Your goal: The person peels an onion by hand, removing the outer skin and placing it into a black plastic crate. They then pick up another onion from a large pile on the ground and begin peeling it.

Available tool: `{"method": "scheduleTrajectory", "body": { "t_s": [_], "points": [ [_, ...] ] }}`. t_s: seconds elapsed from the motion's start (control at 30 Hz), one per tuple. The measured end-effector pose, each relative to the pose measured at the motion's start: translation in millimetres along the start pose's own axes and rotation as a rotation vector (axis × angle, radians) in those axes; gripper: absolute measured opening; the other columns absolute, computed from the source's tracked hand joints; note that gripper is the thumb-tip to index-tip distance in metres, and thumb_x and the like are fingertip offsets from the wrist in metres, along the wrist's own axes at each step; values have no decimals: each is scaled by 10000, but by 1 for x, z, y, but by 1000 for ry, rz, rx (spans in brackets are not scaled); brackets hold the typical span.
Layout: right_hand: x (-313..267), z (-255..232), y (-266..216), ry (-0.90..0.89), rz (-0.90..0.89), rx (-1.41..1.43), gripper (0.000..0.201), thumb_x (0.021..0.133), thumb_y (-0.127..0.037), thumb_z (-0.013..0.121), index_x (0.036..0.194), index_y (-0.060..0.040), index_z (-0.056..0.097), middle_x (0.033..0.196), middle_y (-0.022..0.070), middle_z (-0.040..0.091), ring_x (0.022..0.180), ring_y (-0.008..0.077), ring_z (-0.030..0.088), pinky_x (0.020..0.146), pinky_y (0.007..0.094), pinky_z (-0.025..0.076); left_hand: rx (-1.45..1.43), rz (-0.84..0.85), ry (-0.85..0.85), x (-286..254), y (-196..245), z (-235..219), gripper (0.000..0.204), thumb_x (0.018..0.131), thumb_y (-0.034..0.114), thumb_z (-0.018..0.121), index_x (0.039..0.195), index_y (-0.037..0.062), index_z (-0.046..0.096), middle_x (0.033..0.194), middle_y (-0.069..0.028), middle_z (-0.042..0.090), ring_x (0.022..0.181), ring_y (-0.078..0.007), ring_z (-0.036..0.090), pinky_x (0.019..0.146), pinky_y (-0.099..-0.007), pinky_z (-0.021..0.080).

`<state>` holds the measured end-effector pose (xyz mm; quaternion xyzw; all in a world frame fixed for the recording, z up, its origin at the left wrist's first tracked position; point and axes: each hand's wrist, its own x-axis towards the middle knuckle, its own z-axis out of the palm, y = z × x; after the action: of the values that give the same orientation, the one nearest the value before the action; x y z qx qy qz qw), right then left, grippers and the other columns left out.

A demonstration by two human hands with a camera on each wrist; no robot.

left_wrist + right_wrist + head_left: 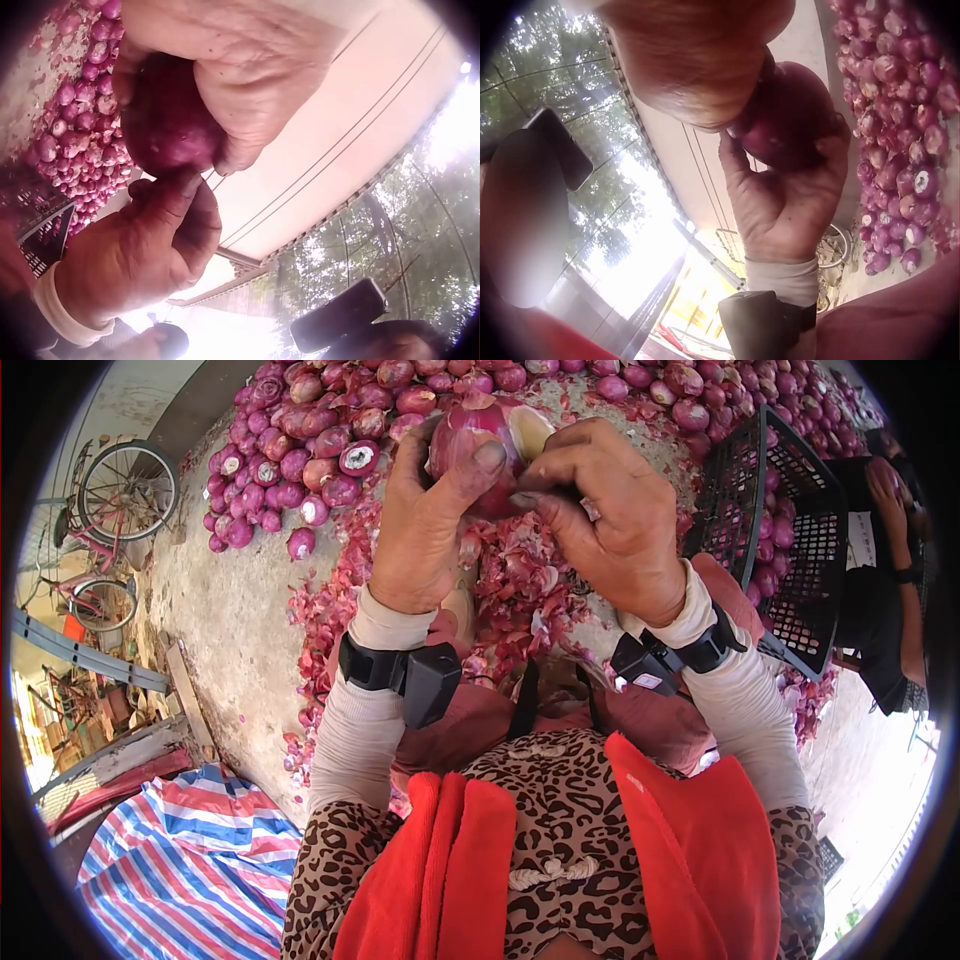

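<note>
A large red onion (468, 445) is held up in front of the body, gripped by my left hand (425, 525) with the thumb across its near side. A pale yellowish patch (530, 432) shows on the onion's right side. My right hand (612, 525) has its fingers curled at that side, thumb and fingertips pinching at the surface. From the left wrist view, the right thumb (180, 199) meets the onion's lower end. The right wrist view shows the left hand (791, 210) cupped around the onion (791, 112); the right fingertips are mostly hidden there.
Loose onion skins (515, 585) litter the concrete floor between the legs. Red onions (290, 455) are heaped ahead, left and right. A black plastic crate (800, 510) stands tilted at right, near another person's arm (900, 540). A striped sheet (190, 860) and a bicycle (125, 490) are at left.
</note>
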<state>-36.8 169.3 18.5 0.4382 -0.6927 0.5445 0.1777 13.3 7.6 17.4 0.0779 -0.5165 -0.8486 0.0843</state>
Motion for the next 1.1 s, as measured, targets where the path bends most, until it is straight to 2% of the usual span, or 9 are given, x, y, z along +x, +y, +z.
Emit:
{"method": "scheduleTrajectory", "body": {
  "t_s": [0.43, 0.5, 0.73, 0.8, 0.9, 1.03, 1.1],
  "points": [
    [1, -3, 0, -20, -67, -57, 279, 674, 118, 668, 904, -37, 642, 875, 102, 559, 774, 273, 612, 651, 317, 500, -92, -22, -55, -1, 2, 1, 551, 852, 143, 707, 1276, -6, 388, 1135, -123, 572, 961, -191, 625, 779, -338, 569],
    [1, -3, -1, -23, -78, -60, 263, 674, 112, 675, 890, -33, 639, 879, 103, 561, 772, 276, 612, 648, 321, 501, -32, -9, -63, -4, 4, 4, 254, 938, 161, 591, 1158, 84, 490, 1074, -6, 591, 947, -143, 627, 696, -302, 569],
    [1, -2, 4, -37, -94, -89, 250, 681, 83, 696, 888, -30, 611, 857, 114, 552, 752, 297, 601, 632, 334, 493, -14, -52, -51, -1, 2, 0, 246, 946, 180, 578, 1160, 83, 505, 1033, -10, 610, 951, -142, 625, 760, -316, 547],
    [1, -3, 5, -57, -69, -87, 246, 692, 73, 698, 890, -34, 600, 856, 115, 548, 755, 305, 596, 637, 343, 490, 5, -80, -71, 1, 1, -6, 247, 953, 224, 565, 1153, 82, 528, 1025, -15, 629, 961, -146, 625, 784, -313, 540],
    [0, -3, 5, -35, 35, 16, 263, 696, 62, 707, 922, -31, 611, 870, 108, 551, 773, 303, 598, 653, 346, 490, 19, -77, -69, 2, 1, -4, 269, 958, 266, 552, 1155, 82, 549, 1051, -27, 641, 958, -153, 629, 782, -315, 540],
    [3, -4, 3, 7, 18, 2, 294, 694, 60, 714, 957, -42, 631, 873, 98, 550, 783, 291, 599, 658, 335, 489, -19, -110, -82, 3, 0, -7, 288, 958, 285, 549, 1160, 81, 563, 1074, -37, 644, 947, -157, 635, 764, -320, 544],
    [2, -5, 4, -56, -27, -43, 315, 693, 60, 717, 975, -62, 649, 875, 90, 548, 784, 278, 599, 664, 321, 487, -61, -114, -74, 2, -1, -7, 282, 956, 284, 551, 1154, 84, 569, 1067, -41, 647, 926, -161, 639, 742, -323, 548]
  ]
}}
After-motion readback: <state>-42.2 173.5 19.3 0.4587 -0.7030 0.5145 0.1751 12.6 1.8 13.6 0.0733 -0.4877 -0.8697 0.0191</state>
